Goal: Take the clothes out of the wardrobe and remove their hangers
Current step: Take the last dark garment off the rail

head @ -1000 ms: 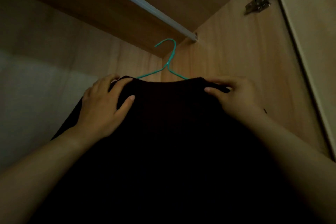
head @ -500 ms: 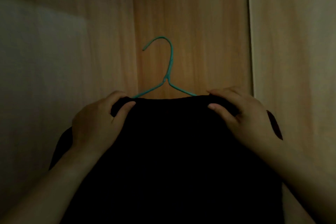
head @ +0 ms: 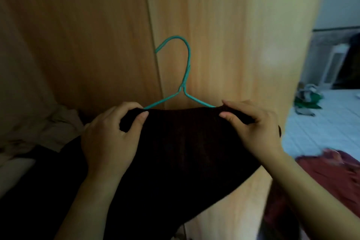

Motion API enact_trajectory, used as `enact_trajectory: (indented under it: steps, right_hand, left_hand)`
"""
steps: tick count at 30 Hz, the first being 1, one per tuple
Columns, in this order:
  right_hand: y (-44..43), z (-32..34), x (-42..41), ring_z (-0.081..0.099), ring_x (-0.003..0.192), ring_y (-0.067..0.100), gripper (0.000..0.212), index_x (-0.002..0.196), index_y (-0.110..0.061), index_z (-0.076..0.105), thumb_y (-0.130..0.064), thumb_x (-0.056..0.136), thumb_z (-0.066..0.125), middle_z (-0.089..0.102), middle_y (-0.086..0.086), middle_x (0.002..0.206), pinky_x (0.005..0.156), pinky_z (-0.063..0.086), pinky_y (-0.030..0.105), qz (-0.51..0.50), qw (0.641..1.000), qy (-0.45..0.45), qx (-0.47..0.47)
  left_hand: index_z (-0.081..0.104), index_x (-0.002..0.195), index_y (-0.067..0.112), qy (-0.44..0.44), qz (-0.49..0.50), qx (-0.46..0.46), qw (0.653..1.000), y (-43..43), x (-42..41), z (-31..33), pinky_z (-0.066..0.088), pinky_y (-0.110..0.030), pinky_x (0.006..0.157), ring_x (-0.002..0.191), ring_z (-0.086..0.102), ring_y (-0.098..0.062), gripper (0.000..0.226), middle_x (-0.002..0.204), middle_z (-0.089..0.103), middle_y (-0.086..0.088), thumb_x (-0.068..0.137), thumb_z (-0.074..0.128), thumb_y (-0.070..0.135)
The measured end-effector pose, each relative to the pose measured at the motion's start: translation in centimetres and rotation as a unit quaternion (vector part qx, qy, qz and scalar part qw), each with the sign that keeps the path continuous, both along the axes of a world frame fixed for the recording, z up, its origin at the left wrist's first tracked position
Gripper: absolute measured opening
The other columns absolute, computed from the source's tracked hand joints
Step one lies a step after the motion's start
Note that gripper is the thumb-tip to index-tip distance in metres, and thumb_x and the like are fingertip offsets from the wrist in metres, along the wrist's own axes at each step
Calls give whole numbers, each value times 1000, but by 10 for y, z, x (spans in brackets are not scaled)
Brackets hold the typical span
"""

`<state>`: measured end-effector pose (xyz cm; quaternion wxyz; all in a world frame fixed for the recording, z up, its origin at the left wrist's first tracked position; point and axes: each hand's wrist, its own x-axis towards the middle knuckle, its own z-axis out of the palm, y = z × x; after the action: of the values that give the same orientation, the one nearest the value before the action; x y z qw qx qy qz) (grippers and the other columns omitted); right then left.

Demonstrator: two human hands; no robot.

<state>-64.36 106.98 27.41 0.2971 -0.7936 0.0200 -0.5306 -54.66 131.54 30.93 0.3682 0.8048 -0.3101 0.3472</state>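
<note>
We hold the dark garment in front of the wooden wardrobe panel. The teal hanger is still inside it, with the hook standing free against the panel. Our left hand pinches one shoulder of the garment and our right hand pinches the other, as they did half a second ago. Since then the view has swung: right of the panel a pale tiled floor and a red cloth now show, and left of it a beige cloth.
</note>
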Motion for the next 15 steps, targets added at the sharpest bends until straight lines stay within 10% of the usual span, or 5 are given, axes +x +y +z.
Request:
enact_trajectory:
  steps: [15]
  right_hand:
    - [-161, -107, -297, 60, 86, -10, 25, 98, -17, 70, -24, 73, 72, 65, -16, 92, 83, 42, 9, -186, 977, 41, 98]
  left_hand:
    - [66, 90, 32, 49, -159, 101, 981, -222, -213, -74, 49, -44, 69, 82, 64, -24, 20, 86, 68, 7, 83, 54, 47]
